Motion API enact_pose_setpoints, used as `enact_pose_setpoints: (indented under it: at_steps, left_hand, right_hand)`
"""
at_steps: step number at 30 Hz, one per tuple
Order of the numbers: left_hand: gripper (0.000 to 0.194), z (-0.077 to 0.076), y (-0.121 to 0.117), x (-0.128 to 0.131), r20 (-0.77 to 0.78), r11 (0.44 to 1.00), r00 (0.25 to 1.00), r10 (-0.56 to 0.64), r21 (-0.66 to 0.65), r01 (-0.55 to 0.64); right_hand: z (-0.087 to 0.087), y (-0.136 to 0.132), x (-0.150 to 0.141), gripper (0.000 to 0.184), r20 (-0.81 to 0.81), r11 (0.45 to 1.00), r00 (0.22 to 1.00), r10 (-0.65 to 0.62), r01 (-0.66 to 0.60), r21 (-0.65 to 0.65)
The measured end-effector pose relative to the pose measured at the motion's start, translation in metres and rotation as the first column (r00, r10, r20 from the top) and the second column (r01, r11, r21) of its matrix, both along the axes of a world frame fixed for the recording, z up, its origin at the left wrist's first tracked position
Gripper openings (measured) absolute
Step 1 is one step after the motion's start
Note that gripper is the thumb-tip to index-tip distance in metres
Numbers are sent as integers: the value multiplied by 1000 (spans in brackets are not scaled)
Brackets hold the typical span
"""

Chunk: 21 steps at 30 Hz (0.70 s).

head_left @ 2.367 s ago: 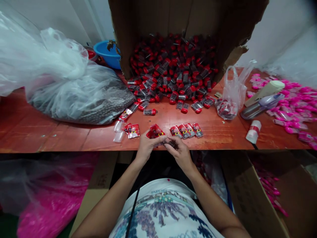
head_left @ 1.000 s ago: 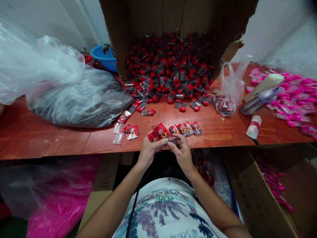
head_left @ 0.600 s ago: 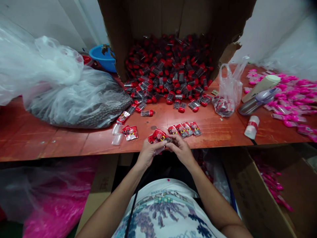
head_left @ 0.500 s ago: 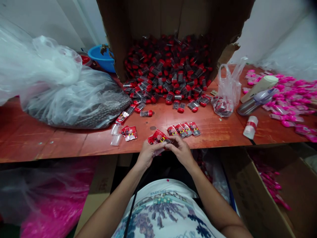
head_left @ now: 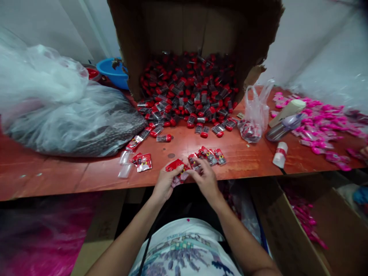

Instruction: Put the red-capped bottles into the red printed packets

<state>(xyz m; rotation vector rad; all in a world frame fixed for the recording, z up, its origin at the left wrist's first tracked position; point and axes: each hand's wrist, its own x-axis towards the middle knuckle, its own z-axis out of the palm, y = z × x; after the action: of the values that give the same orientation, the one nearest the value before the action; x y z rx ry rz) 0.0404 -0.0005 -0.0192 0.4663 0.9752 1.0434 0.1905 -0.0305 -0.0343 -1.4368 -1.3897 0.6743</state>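
My left hand is closed on a small bunch of red printed packets at the table's front edge, thumb on top. Beside it, my right hand has its thumb and fingers around another red packet, partly hidden by the fingers. Touching or just beyond those fingertips, several red and black packets lie overlapping on the table. To the left are a few more red packets and two clear, empty tubes.
A large cardboard box lies open, spilling red-capped tubes of dark beads. Left is a clear bag of dark beads; right are a small plastic bag, bottles, a white roll and pink items.
My right hand has moved off the bunch to the packets on the table, which now lie less evenly. The left hand keeps its bunch. The view has shifted slightly.
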Motion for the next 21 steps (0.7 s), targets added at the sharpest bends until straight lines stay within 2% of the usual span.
enact_pose_setpoints:
  at_steps: [2, 4, 9, 12, 13, 15, 18, 21]
  left_hand:
    - [34, 1, 2, 3, -13, 999, 1000, 13, 29, -13]
    - [32, 2, 4, 4, -13, 998, 999, 45, 42, -44]
    - [37, 4, 13, 2, -5, 991, 991, 133, 6, -133]
    - [38, 4, 19, -1, -21, 982, 985, 173, -71, -174]
    - [37, 4, 21, -3, -19, 980, 984, 177, -89, -178]
    - [29, 4, 24, -7, 10, 974, 979, 202, -110, -199]
    - [13, 6, 26, -12, 97, 951, 955, 281, -159, -264]
    - [7, 10, 26, -17, 155, 933, 937, 312, -235, -272]
  right_hand:
    - [1, 3, -12, 32, -46, 997, 996, 80, -80, 0]
    - [3, 8, -17, 31, -14, 994, 994, 106, -106, 23]
    - [13, 30, -7, 32, 220, 972, 956, 192, -216, 94]
    - [20, 57, 9, 33, 383, 950, 883, 272, -309, 37]
    - [22, 69, 18, 33, 450, 952, 851, 271, -305, 4]
    - [24, 95, 38, 36, 631, 982, 760, 154, -187, -14]
    - [21, 130, 71, 43, 683, 992, 722, 111, -123, -31]
    - [10, 148, 94, 45, 700, 986, 696, 159, -144, -80]
